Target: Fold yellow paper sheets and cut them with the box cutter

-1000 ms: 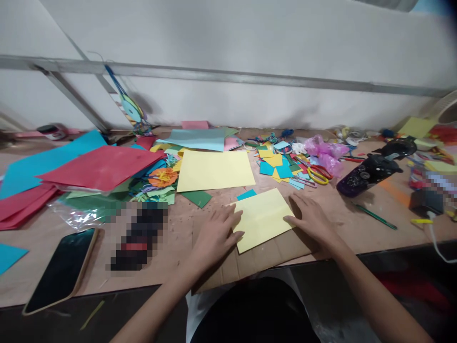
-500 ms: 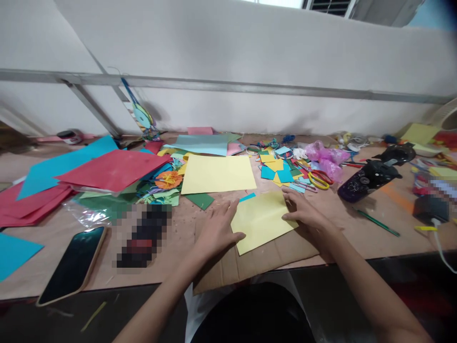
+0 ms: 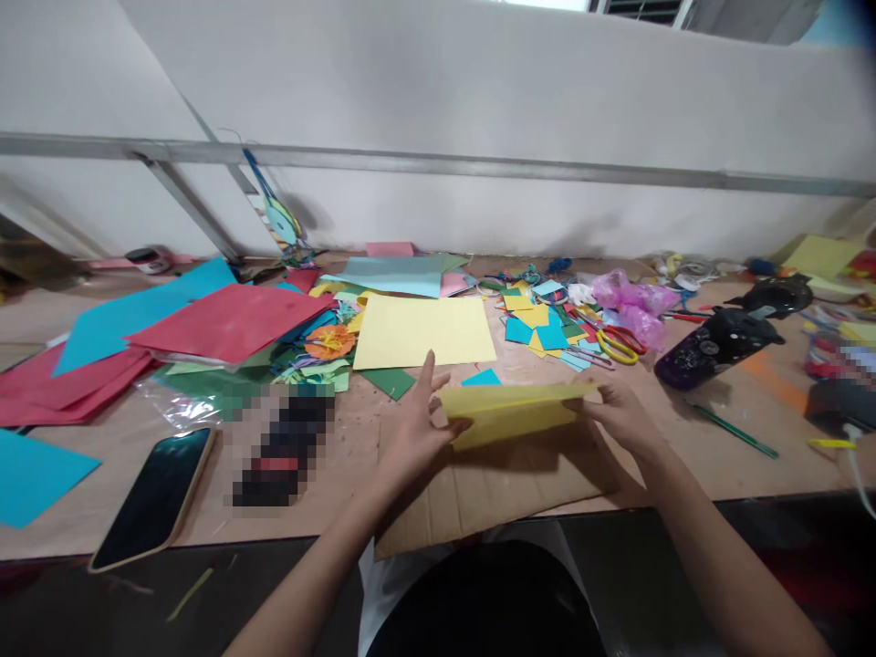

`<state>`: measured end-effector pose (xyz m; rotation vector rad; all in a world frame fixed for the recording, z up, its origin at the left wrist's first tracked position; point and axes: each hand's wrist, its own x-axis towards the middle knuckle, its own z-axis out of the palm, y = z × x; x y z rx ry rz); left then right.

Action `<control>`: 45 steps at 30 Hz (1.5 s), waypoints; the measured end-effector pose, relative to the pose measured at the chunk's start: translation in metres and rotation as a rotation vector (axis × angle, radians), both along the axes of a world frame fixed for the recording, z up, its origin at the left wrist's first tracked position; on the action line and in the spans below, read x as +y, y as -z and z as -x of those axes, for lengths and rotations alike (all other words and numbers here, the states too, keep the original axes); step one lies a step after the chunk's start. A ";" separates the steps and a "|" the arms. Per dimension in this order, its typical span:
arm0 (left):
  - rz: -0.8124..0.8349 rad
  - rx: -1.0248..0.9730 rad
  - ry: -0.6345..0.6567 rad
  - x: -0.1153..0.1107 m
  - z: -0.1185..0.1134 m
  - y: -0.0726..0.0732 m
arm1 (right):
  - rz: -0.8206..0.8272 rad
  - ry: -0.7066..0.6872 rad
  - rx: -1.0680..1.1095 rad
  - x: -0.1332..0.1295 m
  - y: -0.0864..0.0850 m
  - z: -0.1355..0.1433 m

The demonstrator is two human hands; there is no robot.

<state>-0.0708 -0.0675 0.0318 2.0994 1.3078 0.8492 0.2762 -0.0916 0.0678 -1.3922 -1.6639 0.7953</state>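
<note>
from where i stand, the yellow sheet [image 3: 513, 420] is tilted up above the cardboard [image 3: 506, 497], a little right of the frame's centre, with a lengthwise line across it that may be a crease. the right hand [image 3: 626, 420] has its right end pinched between thumb and fingers. the left hand [image 3: 417, 420] is at the other end: thumb laid over the paper, index finger pointing up and apart, the rest curled near the edge. i can't tell whether those fingers grip it or just steady it, nor whether the bottom edge touches the cardboard. the uneven hold is what i'd worry about: if only the right side is firm, the left could slip and the sheet could skew or buckle. pressing too hard with that right pinch might dent a corner. the cardboard overhangs the near edge of the desk [image 3: 352, 438], so a forearm could knock it askew. the blue scrap [image 3: 483, 378] lies just past the sheet, toward mid-frame, and a sweeping finger might drag it along. the scissors [image 3: 620, 345] at centre right lie clear of both hands, so they bother me less.
</note>
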 end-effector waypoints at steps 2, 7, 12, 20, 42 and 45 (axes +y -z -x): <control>0.045 -0.219 0.010 -0.003 -0.002 -0.005 | -0.152 0.045 0.021 -0.005 -0.002 -0.001; -0.198 -0.113 0.166 -0.020 -0.002 -0.010 | -0.241 0.058 -0.035 -0.022 0.012 -0.002; -0.252 0.243 0.341 -0.042 0.003 0.004 | -0.146 -0.067 -0.343 -0.045 0.039 -0.010; -0.146 0.404 0.319 -0.067 0.000 -0.004 | -0.028 -0.167 -0.404 -0.063 0.035 -0.014; -0.077 0.457 0.285 -0.069 -0.004 -0.002 | -0.002 -0.273 -0.355 -0.055 0.039 -0.008; -0.015 0.340 0.226 -0.063 -0.004 -0.002 | 0.044 -0.157 -0.263 -0.053 0.041 -0.008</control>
